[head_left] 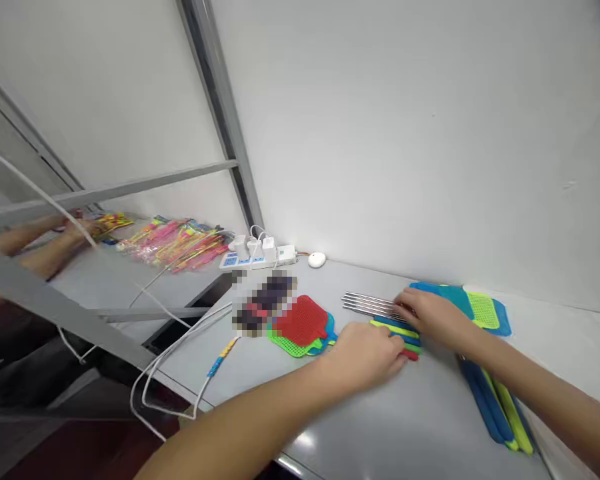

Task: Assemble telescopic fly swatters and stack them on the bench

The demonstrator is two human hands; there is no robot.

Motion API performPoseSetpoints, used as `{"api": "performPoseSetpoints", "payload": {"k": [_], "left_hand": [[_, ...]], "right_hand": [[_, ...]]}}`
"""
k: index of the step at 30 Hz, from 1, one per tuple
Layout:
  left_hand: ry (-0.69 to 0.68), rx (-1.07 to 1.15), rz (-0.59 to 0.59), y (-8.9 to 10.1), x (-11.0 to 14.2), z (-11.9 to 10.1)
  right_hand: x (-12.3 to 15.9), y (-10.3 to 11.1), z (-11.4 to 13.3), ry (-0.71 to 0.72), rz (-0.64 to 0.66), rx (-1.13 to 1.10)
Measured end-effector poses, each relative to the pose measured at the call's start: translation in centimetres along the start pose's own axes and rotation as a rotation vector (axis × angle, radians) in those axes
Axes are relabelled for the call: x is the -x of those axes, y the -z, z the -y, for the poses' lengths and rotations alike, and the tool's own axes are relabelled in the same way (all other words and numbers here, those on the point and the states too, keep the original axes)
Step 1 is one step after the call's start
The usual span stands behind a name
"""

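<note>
My left hand (373,353) lies on a bundle of coloured fly-swatter handles (397,331) in yellow, blue, green and red, fingers curled over them. Their red, green and blue mesh heads (303,325) fan out to its left on the grey table (390,427). My right hand (430,317) sits just behind, fingertips closed on the ends of several thin metal rods (367,305). A second pile of blue and green swatters (483,308) lies under and beyond my right wrist, its handles (503,410) running toward me.
A white power strip with chargers (257,257) and a small white round object (317,260) sit by the wall. White cables (180,337) trail off the table's left edge. Packaged colourful items (180,243) and another person's arms (40,247) are far left, behind metal frame bars (55,307).
</note>
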State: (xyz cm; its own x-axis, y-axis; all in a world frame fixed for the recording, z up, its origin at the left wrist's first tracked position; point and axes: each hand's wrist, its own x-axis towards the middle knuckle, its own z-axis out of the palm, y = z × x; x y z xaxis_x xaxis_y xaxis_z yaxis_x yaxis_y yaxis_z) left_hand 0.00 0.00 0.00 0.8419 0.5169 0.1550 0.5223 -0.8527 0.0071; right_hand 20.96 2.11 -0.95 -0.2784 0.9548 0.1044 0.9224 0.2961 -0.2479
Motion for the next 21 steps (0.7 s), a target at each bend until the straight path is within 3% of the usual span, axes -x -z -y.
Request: {"api": "performPoseSetpoints", "payload": {"k": [4, 7, 15, 21], "left_hand": [[-0.003, 0.028, 0.03, 0.2, 0.0, -0.4], [-0.012, 0.039, 0.055, 0.0, -0.1, -0.1], [-0.033, 0.102, 0.087, -0.8, -0.3, 0.4], [-0.073, 0.114, 0.09, -0.6, -0.4, 0.5]], "right_hand": [[-4.1, -0.2, 0.0, 0.019, 0.039, -0.014], [-5.7, -0.5, 0.1, 0.049, 0.086, -0.033], [-6.5, -0.4, 0.6, 0.074, 0.141, 0.021], [-6.5, 0.5, 1.1, -0.012, 0.077, 0.151]]}}
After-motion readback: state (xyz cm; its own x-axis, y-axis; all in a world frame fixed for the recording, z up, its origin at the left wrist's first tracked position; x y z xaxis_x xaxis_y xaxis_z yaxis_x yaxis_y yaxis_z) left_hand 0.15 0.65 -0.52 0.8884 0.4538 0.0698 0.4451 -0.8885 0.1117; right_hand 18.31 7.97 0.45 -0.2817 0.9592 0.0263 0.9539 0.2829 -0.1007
